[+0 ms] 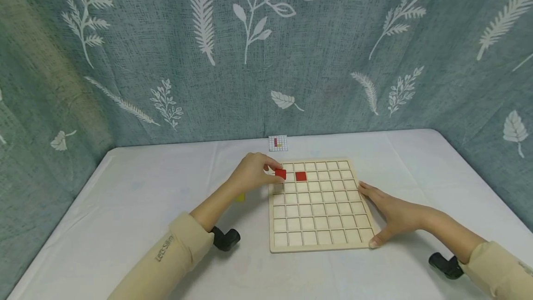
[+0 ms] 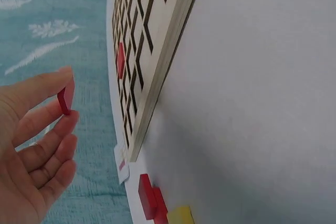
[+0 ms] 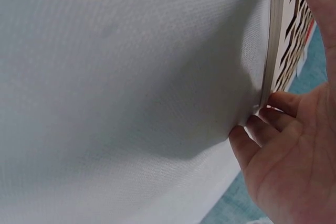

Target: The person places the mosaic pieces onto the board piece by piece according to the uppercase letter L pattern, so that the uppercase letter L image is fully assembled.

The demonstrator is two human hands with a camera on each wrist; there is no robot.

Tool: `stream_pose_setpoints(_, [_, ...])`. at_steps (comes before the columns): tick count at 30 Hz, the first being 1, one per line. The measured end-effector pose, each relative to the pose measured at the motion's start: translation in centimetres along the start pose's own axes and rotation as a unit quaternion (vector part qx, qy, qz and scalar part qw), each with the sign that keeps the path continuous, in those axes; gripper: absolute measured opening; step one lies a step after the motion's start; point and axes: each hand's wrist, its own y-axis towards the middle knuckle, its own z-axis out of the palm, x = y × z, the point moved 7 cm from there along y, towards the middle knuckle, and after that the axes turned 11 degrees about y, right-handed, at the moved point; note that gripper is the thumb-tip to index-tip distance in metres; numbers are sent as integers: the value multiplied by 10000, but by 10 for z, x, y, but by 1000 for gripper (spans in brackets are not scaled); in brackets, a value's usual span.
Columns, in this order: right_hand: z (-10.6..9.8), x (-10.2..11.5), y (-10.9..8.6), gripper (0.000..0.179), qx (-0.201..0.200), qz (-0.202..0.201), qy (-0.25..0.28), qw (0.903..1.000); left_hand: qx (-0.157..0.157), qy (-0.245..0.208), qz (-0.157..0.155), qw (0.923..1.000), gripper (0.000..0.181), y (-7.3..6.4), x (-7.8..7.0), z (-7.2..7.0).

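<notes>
My left hand (image 1: 255, 173) pinches a small red square tile (image 1: 280, 174) between thumb and fingertips, over the upper left of the wooden grid board (image 1: 307, 223). In the left wrist view this tile (image 2: 66, 98) appears raised off the board, gripped by its edges. Another red tile (image 1: 300, 176) lies in a cell near the board's top, a little to the right. Spread along the board's right side is my right hand (image 1: 397, 214), its thumb at the lower right corner and its fingers touching the edge. The right wrist view shows these fingertips (image 3: 283, 102) against the board's side.
A small white card (image 1: 278, 143) with a printed grid pattern lies behind the board. Left of the board, red tiles (image 2: 147, 196) and a yellow tile (image 2: 180, 215) lie on the white tablecloth (image 1: 125, 226). A patterned curtain (image 1: 225, 96) hangs behind the table.
</notes>
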Motion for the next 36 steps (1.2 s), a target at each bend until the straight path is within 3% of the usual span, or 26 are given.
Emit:
stream_pose_setpoints(10, [-2,-1,0,130,-30,-2,-30,10000,333,188,-69,9992,31,10,-11,19])
stream_pose_setpoints(14, [-2,-2,0,130,-11,4,20,10000,515,193,58,9985,32,13,-19,29])
stream_pose_setpoints(21, [-1,-3,1,129,33,7,81,10000,490,200,451,9976,28,13,-31,38])
stream_pose_setpoints(26, [-1,-3,1,130,13,-35,86,10000,542,582,709,9943,26,18,-38,44])
stream_pose_setpoints(32, [-1,-4,1,130,-16,-13,106,9999,508,842,827,9917,25,23,-44,43])
stream_pose_setpoints(36, [-2,-4,0,130,-23,3,144,9999,526,869,745,9920,25,25,-47,43])
